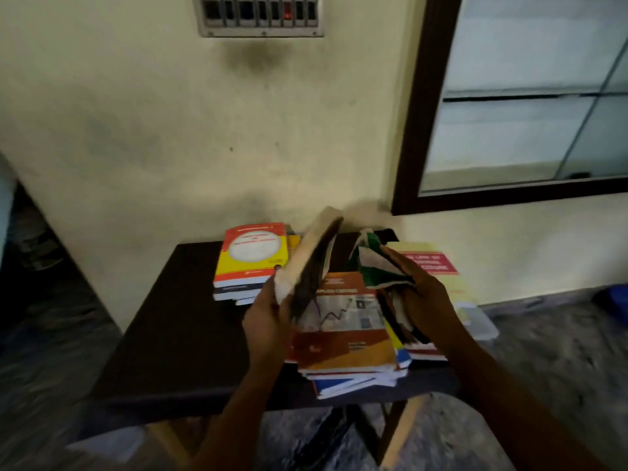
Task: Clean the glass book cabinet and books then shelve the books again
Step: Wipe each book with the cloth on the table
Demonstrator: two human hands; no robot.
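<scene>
My left hand (268,321) grips a thick dark-covered book (311,256) by its lower end and holds it tilted up above the table. My right hand (424,297) holds a green-and-white cloth (370,263) just to the right of that book, apart from it. Below both hands lies a stack of books topped by an orange-and-brown one (346,338). A yellow-and-red stack (253,260) stands at the back left of the dark table (176,334). A pale yellow book with a red label (438,266) lies at the back right. The glass cabinet (523,96) is on the wall at upper right.
A switch panel (260,15) is on the cream wall above the table. A clear plastic box (479,321) sits off the table's right edge, with a blue object (611,300) on the floor further right. Dark patterned floor surrounds the table.
</scene>
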